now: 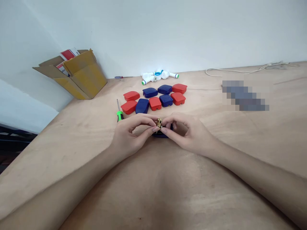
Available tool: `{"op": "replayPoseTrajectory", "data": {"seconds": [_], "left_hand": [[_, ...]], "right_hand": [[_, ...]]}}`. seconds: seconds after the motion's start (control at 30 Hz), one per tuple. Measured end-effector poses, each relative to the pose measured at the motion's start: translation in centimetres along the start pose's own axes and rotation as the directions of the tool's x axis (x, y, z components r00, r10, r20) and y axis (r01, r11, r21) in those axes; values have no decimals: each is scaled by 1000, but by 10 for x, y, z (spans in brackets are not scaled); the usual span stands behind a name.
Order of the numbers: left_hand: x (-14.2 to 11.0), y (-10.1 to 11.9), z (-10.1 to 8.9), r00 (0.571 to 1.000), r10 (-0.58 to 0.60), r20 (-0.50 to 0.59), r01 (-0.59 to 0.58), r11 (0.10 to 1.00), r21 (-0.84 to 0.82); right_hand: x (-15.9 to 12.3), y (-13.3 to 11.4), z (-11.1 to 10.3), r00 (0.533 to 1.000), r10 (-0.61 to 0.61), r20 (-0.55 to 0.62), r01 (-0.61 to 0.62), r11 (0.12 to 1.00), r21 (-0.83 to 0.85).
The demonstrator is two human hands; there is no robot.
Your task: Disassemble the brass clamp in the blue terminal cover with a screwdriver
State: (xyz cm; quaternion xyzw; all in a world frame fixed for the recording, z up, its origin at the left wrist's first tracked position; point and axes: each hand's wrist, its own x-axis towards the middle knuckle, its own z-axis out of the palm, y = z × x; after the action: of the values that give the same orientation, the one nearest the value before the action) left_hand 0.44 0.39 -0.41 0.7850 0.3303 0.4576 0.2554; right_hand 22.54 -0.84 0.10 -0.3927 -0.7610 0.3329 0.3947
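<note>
My left hand [134,132] and my right hand [188,132] meet at the middle of the table. Between their fingertips is a small brass-coloured metal fitting [159,122], pinched from both sides. Its exact kind is too small to make out. Directly below it lies a dark blue plastic piece [161,135], partly hidden by my fingers. A screwdriver [119,113] with a green and black handle lies just beyond my left hand, its shaft pointing away.
Several red casings [155,103] and blue casings [142,106] lie in two rows beyond my hands. Behind them are white plastic fittings [159,75] and another small screwdriver [119,77]. An open cardboard box [86,76] stands back left. A white cable [240,70] and a blurred-out object [247,95] lie right.
</note>
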Motion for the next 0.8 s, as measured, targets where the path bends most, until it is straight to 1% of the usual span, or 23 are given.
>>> {"op": "replayPoseTrajectory", "data": {"seconds": [0.17,0.33,0.5,0.67,0.8], "left_hand": [[1,-1,0,1000,11,-6,-11,1000,8],[1,-1,1,1000,12,1,-12,1000,-1],[0,-2,1,1000,16,-10,-16,1000,1],[1,-2,1,1000,14,3,-14,1000,-6],[1,-2,1,1000,15,-11,-15,1000,0]], "right_hand": [[0,2,0,999,-37,20,38,999,-26],[0,4,0,1000,-22,4,22,999,33],[0,3,-1,999,-32,31,33,999,-11],[0,3,-1,999,-37,5,37,999,30],[1,0,-2,998,-52,27,53,999,-5]]}}
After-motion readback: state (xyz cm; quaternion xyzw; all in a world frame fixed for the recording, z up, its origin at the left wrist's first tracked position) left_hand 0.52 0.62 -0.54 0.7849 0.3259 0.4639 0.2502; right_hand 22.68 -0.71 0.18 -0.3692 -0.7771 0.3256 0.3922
